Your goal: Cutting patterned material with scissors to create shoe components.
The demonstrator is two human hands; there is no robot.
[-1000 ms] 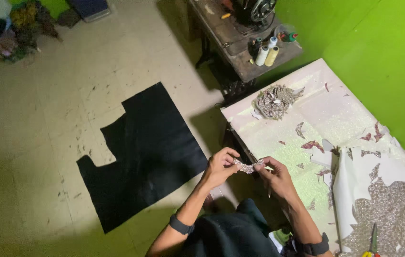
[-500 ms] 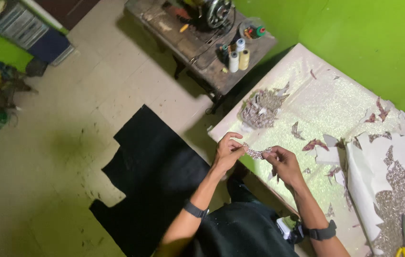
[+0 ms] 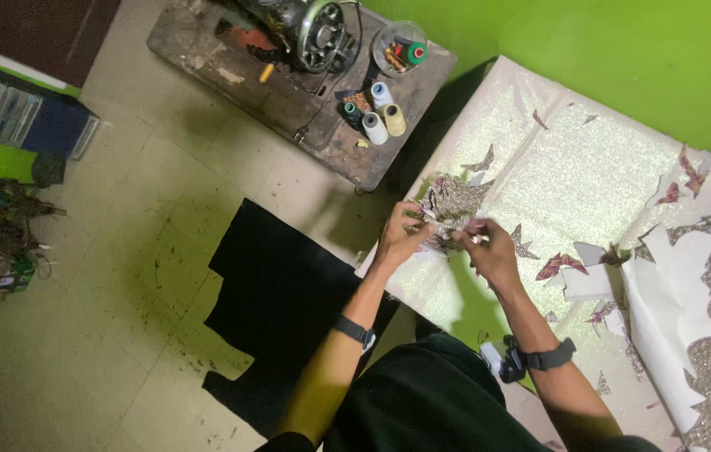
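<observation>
Held piece: a small cut-out of glittery patterned fabric (image 3: 453, 228), held just above the near edge of the table (image 3: 606, 159), over the pile of similar scraps (image 3: 449, 201).
Long axis: runs roughly left to right between the two hands, tilted slightly; one end at the left fingertips, the other at the right. Too small and partly hidden to tell which end is which.
Left hand (image 3: 399, 238): fingers pressed together, pinching the left end of the piece; wrist carries a dark band.
Right hand (image 3: 489, 251): fingers curled, thumb and forefinger pinching the right end; dark watch on the wrist.
Table surface: pale shimmering sheet, dotted with loose dark red and patterned cut-outs (image 3: 558, 266); white backing paper (image 3: 673, 293) with cut contours lies at the right.
Floor: black fabric panel (image 3: 276, 305) lies flat on the tiles, left of the person's arm.
Background: sewing machine (image 3: 309, 29) on a worn wooden stand, with thread spools (image 3: 376, 117) just beside it.
Change from earlier frame: both hands keep the same two-ended pinch on the piece, which stays roughly crosswise; the hands now sit nearer the scrap pile, overlapping it in view. The view has shifted so the sewing machine and spools show more fully.
</observation>
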